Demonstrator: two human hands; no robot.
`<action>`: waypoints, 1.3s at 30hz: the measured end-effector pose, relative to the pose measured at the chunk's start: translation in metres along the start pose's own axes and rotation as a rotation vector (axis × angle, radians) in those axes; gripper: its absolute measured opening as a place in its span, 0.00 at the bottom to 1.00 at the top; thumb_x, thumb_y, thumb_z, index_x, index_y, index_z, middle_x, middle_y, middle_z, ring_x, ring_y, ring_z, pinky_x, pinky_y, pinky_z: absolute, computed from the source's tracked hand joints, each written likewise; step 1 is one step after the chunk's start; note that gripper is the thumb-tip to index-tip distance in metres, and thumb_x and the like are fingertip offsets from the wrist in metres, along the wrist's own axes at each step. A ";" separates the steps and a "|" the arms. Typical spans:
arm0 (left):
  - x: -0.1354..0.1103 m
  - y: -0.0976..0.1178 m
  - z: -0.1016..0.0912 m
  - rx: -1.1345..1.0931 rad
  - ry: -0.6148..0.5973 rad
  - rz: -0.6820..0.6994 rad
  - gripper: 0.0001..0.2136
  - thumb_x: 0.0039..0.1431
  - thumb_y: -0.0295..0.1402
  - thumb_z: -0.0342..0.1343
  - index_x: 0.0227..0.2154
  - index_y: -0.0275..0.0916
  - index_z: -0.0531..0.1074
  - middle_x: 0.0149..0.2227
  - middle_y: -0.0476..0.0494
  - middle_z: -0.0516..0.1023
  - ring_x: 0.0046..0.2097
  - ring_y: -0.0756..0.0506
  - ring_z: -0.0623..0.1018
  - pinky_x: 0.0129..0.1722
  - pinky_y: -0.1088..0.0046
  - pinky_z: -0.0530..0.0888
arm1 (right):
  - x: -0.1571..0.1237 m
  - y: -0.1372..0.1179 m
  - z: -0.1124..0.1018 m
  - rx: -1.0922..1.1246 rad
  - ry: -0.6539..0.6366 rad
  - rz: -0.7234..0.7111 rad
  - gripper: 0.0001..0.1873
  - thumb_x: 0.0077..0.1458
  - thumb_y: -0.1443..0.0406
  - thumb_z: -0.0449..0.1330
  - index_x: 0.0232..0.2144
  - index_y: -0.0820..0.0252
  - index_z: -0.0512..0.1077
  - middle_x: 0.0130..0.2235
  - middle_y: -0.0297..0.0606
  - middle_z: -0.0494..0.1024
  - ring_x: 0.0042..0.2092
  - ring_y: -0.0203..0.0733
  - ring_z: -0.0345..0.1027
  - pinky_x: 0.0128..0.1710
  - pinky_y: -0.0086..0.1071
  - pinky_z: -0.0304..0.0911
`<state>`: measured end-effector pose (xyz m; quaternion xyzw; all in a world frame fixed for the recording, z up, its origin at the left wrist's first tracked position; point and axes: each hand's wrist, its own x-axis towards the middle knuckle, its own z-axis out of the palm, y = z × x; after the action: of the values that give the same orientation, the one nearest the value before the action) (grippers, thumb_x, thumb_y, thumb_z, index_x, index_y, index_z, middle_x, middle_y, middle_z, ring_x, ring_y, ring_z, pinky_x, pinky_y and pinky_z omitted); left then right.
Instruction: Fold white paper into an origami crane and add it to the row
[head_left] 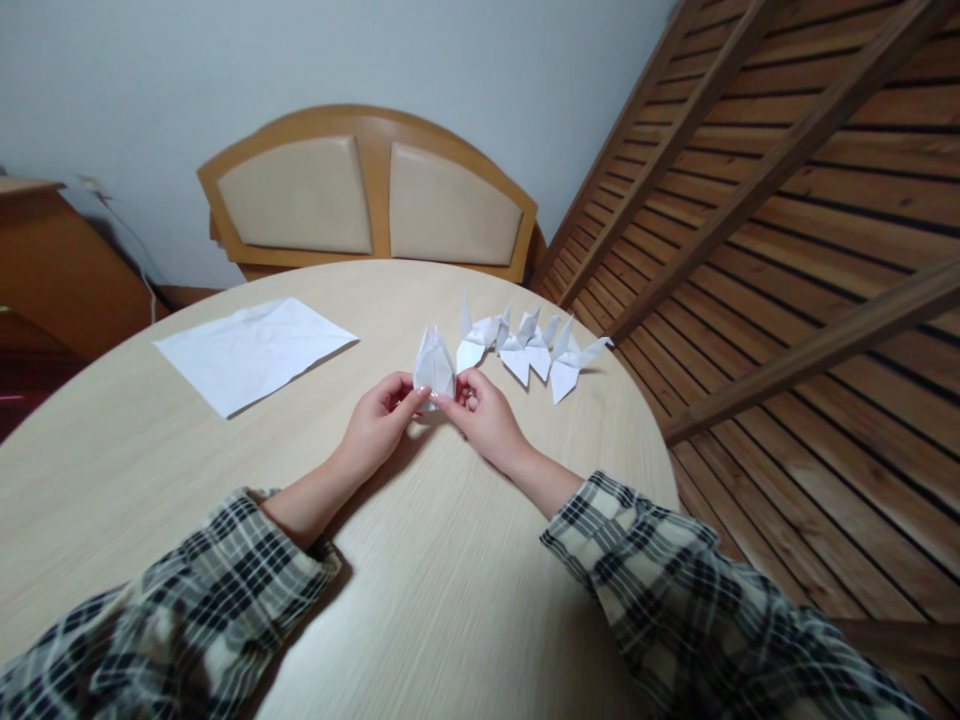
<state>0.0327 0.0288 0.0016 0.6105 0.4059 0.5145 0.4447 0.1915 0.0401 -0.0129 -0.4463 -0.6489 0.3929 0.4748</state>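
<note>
A half-folded white paper figure (434, 364) stands upright at the middle of the round table (420, 600). My left hand (379, 425) pinches its lower left edge, fingers curled. My right hand (484, 412) pinches its lower right edge the same way. Both forearms, in plaid sleeves, rest on the tabletop. Just beyond my right hand, a row of finished white paper cranes (529, 347) lies on the table.
A flat, creased sheet of white paper (253, 350) lies at the far left of the table. A wooden chair with padded back (367, 195) stands behind the table. Slatted wooden floor with beams (787, 260) runs along the right.
</note>
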 end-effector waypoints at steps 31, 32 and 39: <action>-0.006 -0.001 0.003 0.011 -0.149 -0.095 0.13 0.62 0.44 0.51 0.30 0.40 0.64 0.15 0.57 0.67 0.17 0.53 0.66 0.17 0.79 0.61 | 0.000 -0.009 0.000 0.170 -0.108 0.134 0.18 0.56 0.50 0.55 0.29 0.59 0.66 0.21 0.28 0.67 0.20 0.30 0.59 0.18 0.24 0.56; -0.006 -0.001 0.004 -0.001 -0.148 -0.102 0.13 0.62 0.44 0.51 0.29 0.40 0.64 0.16 0.56 0.67 0.17 0.53 0.67 0.17 0.79 0.61 | 0.000 -0.009 0.000 0.168 -0.111 0.124 0.18 0.57 0.50 0.55 0.29 0.59 0.66 0.21 0.28 0.67 0.20 0.30 0.59 0.18 0.25 0.56; -0.004 0.002 0.003 -0.033 -0.235 -0.165 0.18 0.59 0.47 0.52 0.25 0.37 0.68 0.17 0.51 0.69 0.18 0.52 0.69 0.19 0.77 0.63 | -0.002 -0.012 0.001 0.172 -0.128 0.065 0.21 0.57 0.47 0.53 0.28 0.59 0.65 0.21 0.28 0.65 0.21 0.32 0.59 0.19 0.26 0.56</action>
<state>0.0350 0.0243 0.0019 0.6237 0.3913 0.4076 0.5402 0.1886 0.0346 -0.0026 -0.3986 -0.6269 0.4902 0.4559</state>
